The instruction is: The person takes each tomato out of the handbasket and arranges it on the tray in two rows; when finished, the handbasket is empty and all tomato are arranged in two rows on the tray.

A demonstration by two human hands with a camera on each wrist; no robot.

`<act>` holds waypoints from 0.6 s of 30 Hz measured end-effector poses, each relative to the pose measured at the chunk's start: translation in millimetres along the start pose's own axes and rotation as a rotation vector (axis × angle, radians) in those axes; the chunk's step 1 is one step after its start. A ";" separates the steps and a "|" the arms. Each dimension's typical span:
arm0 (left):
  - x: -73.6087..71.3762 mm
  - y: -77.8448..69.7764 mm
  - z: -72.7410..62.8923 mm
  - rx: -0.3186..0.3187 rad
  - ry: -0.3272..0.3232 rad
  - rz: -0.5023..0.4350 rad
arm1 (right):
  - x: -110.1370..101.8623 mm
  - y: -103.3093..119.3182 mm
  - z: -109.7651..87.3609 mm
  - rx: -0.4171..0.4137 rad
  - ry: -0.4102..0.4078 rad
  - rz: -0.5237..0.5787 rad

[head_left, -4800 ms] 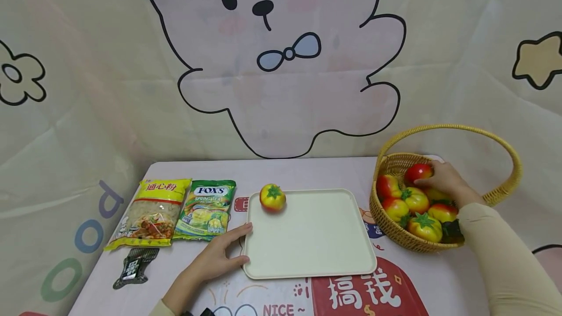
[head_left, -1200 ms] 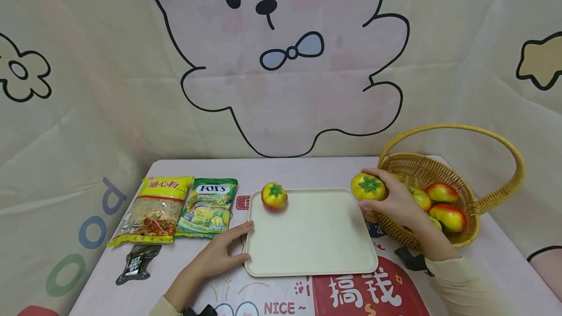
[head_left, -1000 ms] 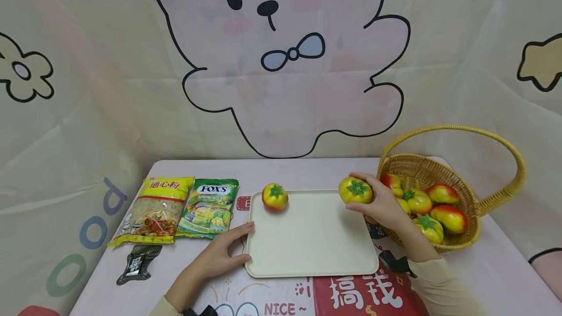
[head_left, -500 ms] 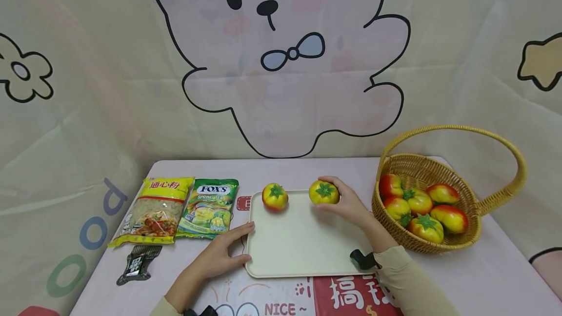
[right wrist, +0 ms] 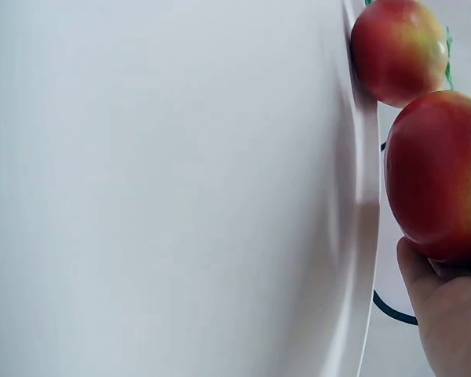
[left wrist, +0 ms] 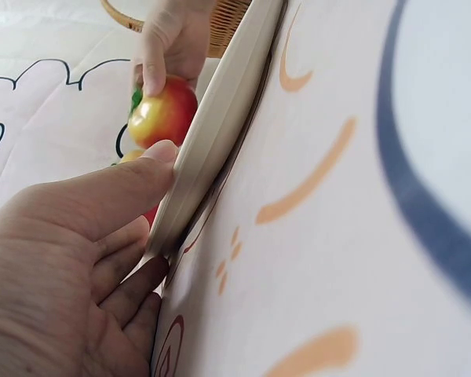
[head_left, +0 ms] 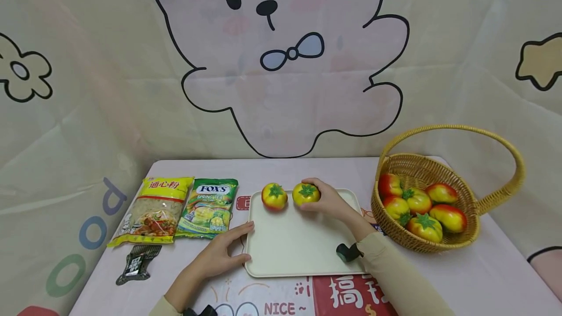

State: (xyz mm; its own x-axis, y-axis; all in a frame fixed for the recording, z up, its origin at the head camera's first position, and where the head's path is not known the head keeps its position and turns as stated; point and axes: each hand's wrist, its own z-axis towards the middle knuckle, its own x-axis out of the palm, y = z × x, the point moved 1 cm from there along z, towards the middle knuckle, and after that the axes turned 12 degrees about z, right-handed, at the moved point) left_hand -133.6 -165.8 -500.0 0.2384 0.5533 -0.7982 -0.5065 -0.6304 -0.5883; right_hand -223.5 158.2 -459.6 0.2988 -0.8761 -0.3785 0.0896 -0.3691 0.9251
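My right hand [head_left: 327, 201] holds a round yellow-and-red fruit [head_left: 305, 194] with a green star-shaped leaf top, at the far rim of the cream tray [head_left: 307, 247]. Thumb and fingers lie on either side of it. Close to its left, a similar fruit [head_left: 274, 197] sits at the tray's far left corner. In the right wrist view the held fruit [right wrist: 436, 177] shows its red underside, just outside the tray rim. My left hand [head_left: 221, 252] touches the tray's left edge, thumb and fingers spread along it; the left wrist view shows the thumb [left wrist: 153, 157] against the rim.
On the right stands a wicker basket [head_left: 471, 208] with a tall handle, holding several more such fruits [head_left: 425, 228]. At left lie a yellow pasta bag [head_left: 153, 208], a green FOX'S candy bag [head_left: 206, 208] and a small black packet [head_left: 137, 265].
My right hand reached into the basket, took out a fruit and carried it left across the tray to beside the first fruit. My left hand has stayed at the tray's edge.
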 end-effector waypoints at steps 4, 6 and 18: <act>1.2 1.9 0.3 -0.008 0.006 -0.004 | 1.6 0.3 5.8 0.034 0.017 -0.003; 1.3 2.5 0.6 -0.007 0.006 -0.006 | 1.9 -0.2 8.1 0.036 0.026 0.001; 1.7 2.2 -0.3 0.008 -0.017 0.007 | 3.1 -6.0 16.1 0.062 0.080 0.042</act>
State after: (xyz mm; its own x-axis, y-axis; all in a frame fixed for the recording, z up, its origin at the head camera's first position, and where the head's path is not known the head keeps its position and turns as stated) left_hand -134.0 -166.5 -502.7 0.2205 0.5578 -0.8002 -0.5145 -0.6304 -0.5813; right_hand -238.4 152.6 -466.8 0.3761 -0.8643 -0.3338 0.0172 -0.3537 0.9352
